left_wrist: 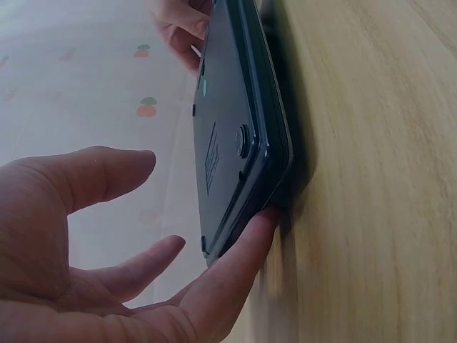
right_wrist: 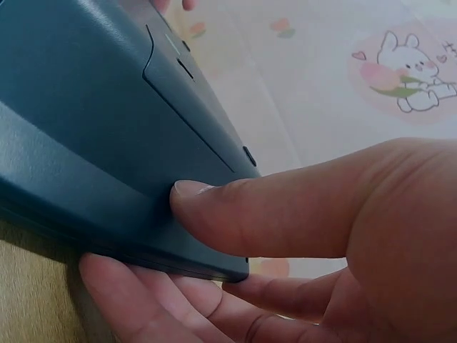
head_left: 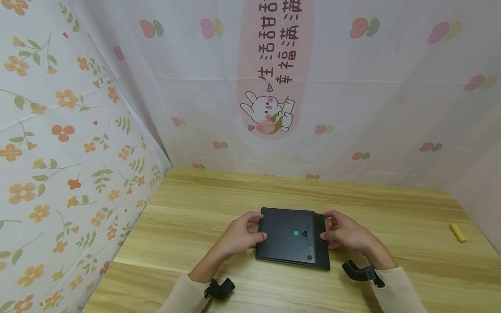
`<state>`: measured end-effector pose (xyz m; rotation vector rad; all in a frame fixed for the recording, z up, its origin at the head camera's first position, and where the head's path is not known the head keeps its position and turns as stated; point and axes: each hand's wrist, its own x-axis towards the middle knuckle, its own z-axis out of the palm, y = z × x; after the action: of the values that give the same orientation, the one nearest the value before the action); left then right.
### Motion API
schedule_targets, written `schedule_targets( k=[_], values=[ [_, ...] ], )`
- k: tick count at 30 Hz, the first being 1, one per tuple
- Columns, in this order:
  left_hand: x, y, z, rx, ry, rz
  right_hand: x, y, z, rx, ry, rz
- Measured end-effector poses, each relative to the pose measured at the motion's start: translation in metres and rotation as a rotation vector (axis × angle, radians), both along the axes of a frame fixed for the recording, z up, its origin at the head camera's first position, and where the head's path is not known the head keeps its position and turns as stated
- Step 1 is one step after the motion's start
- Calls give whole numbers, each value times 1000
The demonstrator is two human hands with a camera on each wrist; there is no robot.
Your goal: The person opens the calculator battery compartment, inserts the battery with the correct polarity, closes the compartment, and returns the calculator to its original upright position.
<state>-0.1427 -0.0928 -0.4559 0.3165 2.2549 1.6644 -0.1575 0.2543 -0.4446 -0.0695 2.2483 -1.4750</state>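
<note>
A black desk calculator (head_left: 287, 237) lies back side up over the wooden table, with its battery cover and a round green sticker showing; its keys are hidden underneath. At its right end my right hand (head_left: 346, 232) grips the thicker edge. In the right wrist view the thumb (right_wrist: 228, 214) presses on the back while the other fingers curl beneath. My left hand (head_left: 242, 234) is at the opposite end. One fingertip (left_wrist: 260, 225) touches the lower edge in the left wrist view, and the thumb (left_wrist: 107, 171) stands apart from the casing.
A small yellow stick (head_left: 458, 233) lies near the table's right edge. Behind the wooden table (head_left: 203, 195) hangs a pale curtain (head_left: 195, 100) with a rabbit print, and a flowered cloth (head_left: 70, 152) hangs on the left. Black straps with camera mounts (head_left: 360, 271) are on both wrists.
</note>
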Motion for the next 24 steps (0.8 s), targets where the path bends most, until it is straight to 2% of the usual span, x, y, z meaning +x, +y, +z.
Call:
schedule_targets(
  k=[12, 24],
  values=[
    [1, 0, 0, -25, 25, -6, -1, -2, -1, 18, 10, -14],
    [2, 0, 2, -20, 14, -18, -1, -2, -2, 41, 29, -20]
  ],
)
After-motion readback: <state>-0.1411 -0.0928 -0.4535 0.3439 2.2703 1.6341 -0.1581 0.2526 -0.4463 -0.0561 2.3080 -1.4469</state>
